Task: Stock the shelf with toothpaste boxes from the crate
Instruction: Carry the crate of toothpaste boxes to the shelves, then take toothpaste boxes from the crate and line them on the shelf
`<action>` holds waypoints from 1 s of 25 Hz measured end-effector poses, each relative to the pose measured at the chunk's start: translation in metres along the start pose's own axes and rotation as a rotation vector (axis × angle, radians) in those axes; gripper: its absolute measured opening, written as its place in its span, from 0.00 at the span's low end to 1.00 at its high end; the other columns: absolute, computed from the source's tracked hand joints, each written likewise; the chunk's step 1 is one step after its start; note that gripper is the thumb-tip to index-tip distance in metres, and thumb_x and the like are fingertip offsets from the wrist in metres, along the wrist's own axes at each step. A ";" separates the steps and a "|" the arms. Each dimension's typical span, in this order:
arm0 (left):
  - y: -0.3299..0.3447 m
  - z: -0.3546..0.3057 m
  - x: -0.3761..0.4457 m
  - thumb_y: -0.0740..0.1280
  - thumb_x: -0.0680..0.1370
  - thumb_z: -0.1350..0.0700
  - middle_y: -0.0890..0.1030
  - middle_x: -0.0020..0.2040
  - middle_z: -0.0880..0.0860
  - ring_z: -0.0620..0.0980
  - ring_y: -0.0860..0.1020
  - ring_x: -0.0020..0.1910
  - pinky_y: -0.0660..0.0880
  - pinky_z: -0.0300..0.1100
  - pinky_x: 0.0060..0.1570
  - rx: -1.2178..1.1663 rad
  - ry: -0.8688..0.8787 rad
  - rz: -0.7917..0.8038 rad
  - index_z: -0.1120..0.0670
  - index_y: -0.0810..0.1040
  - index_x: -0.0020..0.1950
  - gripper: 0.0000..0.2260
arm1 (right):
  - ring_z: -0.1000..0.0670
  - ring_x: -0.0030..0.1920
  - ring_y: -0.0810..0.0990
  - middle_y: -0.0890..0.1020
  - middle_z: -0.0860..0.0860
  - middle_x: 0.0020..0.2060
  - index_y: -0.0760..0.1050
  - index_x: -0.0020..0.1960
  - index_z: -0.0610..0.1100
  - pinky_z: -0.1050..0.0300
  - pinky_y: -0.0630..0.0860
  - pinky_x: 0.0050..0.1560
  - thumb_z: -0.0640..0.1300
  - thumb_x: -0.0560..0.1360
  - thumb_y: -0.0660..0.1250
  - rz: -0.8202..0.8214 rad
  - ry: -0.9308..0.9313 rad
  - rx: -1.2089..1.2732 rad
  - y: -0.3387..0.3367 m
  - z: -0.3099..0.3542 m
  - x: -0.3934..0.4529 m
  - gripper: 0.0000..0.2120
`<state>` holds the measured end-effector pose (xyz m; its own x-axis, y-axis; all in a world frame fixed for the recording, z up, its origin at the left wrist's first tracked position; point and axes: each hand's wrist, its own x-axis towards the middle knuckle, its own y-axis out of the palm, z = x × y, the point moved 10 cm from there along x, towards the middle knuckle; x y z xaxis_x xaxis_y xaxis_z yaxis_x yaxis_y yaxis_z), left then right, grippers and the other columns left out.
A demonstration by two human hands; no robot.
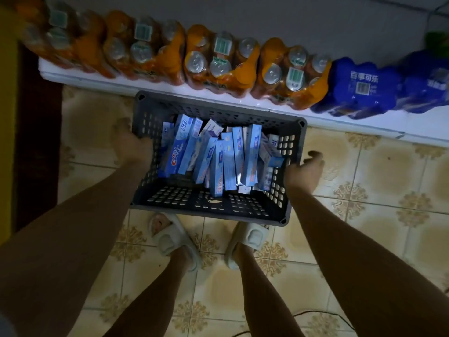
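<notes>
A dark grey perforated crate (209, 207) sits low over the tiled floor, in front of a white ledge. Several light-blue toothpaste boxes (213, 154) stand and lean loosely inside it. My left hand (136, 147) grips the crate's left rim, fingers curled over the edge. My right hand (305, 171) holds the crate's right wall, fingers curled around the rim. Whether the crate rests on the floor or hangs in my hands cannot be told. No shelf for the boxes is visible.
A white ledge (364, 125) runs along the far side, carrying shrink-wrapped packs of orange cans (218, 62) and blue can packs (359, 86). My feet in pale slippers (170, 237) stand just behind the crate. A yellow surface (7, 117) borders the left.
</notes>
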<state>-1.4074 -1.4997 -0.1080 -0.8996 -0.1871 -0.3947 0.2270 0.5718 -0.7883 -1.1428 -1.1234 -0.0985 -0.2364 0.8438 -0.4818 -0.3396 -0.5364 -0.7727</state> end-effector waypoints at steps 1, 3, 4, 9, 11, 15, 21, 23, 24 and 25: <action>0.004 -0.020 -0.012 0.63 0.74 0.58 0.78 0.51 0.58 0.56 0.77 0.50 0.76 0.51 0.51 0.047 0.099 0.028 0.58 0.75 0.57 0.12 | 0.43 0.53 0.76 0.73 0.44 0.58 0.67 0.63 0.41 0.45 0.78 0.51 0.31 0.70 0.62 -0.027 -0.118 -0.036 -0.006 0.020 -0.007 0.22; 0.045 -0.049 -0.046 0.63 0.75 0.63 0.76 0.45 0.59 0.57 0.77 0.46 0.77 0.52 0.46 0.030 0.202 0.262 0.58 0.76 0.53 0.08 | 0.44 0.50 0.77 0.74 0.46 0.55 0.67 0.61 0.43 0.45 0.77 0.46 0.33 0.71 0.61 0.064 -0.229 -0.070 0.003 0.036 -0.020 0.20; 0.076 -0.054 -0.069 0.64 0.76 0.65 0.74 0.47 0.56 0.55 0.76 0.47 0.75 0.50 0.47 -0.001 0.167 0.460 0.57 0.75 0.55 0.09 | 0.44 0.47 0.77 0.76 0.47 0.53 0.68 0.61 0.43 0.46 0.77 0.45 0.34 0.72 0.61 0.118 -0.201 -0.076 0.010 0.034 -0.023 0.17; 0.192 -0.045 -0.154 0.63 0.80 0.60 0.74 0.48 0.52 0.47 0.72 0.39 0.70 0.40 0.39 -0.109 -0.193 0.901 0.53 0.70 0.65 0.13 | 0.39 0.47 0.83 0.83 0.39 0.48 0.76 0.49 0.41 0.39 0.81 0.50 0.45 0.77 0.63 0.368 0.394 0.155 0.073 -0.052 -0.014 0.08; 0.229 -0.040 -0.165 0.64 0.81 0.58 0.75 0.57 0.53 0.48 0.74 0.45 0.71 0.41 0.43 -0.134 -0.201 0.879 0.55 0.67 0.71 0.18 | 0.41 0.48 0.83 0.83 0.41 0.50 0.77 0.56 0.40 0.41 0.81 0.53 0.48 0.76 0.64 0.437 0.427 0.173 0.100 -0.072 -0.009 0.13; 0.284 -0.023 -0.169 0.63 0.81 0.52 0.78 0.60 0.56 0.53 0.78 0.53 0.76 0.46 0.48 -0.204 -0.242 0.817 0.56 0.72 0.68 0.16 | 0.46 0.50 0.79 0.81 0.45 0.51 0.75 0.62 0.42 0.56 0.77 0.46 0.48 0.82 0.60 0.568 0.321 0.255 0.143 -0.075 0.002 0.14; 0.302 0.000 -0.167 0.62 0.81 0.56 0.81 0.59 0.53 0.52 0.79 0.57 0.75 0.49 0.61 -0.300 -0.297 0.766 0.52 0.76 0.66 0.14 | 0.45 0.52 0.81 0.81 0.42 0.56 0.71 0.69 0.42 0.56 0.81 0.43 0.34 0.80 0.57 0.635 0.253 0.276 0.179 -0.085 0.000 0.18; 0.292 0.003 -0.172 0.62 0.82 0.54 0.80 0.59 0.53 0.53 0.79 0.58 0.75 0.51 0.61 -0.360 -0.360 0.771 0.52 0.76 0.66 0.13 | 0.49 0.50 0.81 0.80 0.48 0.52 0.69 0.67 0.46 0.59 0.80 0.41 0.35 0.80 0.60 0.612 0.240 0.335 0.170 -0.082 -0.013 0.17; 0.286 0.006 -0.175 0.63 0.81 0.52 0.80 0.59 0.53 0.53 0.79 0.57 0.76 0.53 0.61 -0.376 -0.391 0.781 0.53 0.76 0.65 0.13 | 0.49 0.50 0.81 0.80 0.49 0.50 0.69 0.64 0.49 0.55 0.82 0.43 0.36 0.79 0.61 0.593 0.228 0.344 0.165 -0.083 -0.019 0.17; 0.276 0.005 -0.178 0.64 0.81 0.51 0.81 0.59 0.54 0.54 0.80 0.56 0.77 0.54 0.59 -0.382 -0.414 0.791 0.53 0.76 0.65 0.14 | 0.47 0.50 0.82 0.81 0.49 0.50 0.69 0.60 0.53 0.48 0.83 0.46 0.36 0.78 0.63 0.572 0.218 0.338 0.157 -0.081 -0.027 0.16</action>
<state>-1.1829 -1.3125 -0.2582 -0.3200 0.1391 -0.9372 0.5078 0.8603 -0.0457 -1.1163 -1.2283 -0.2401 -0.2867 0.3932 -0.8736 -0.4894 -0.8440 -0.2193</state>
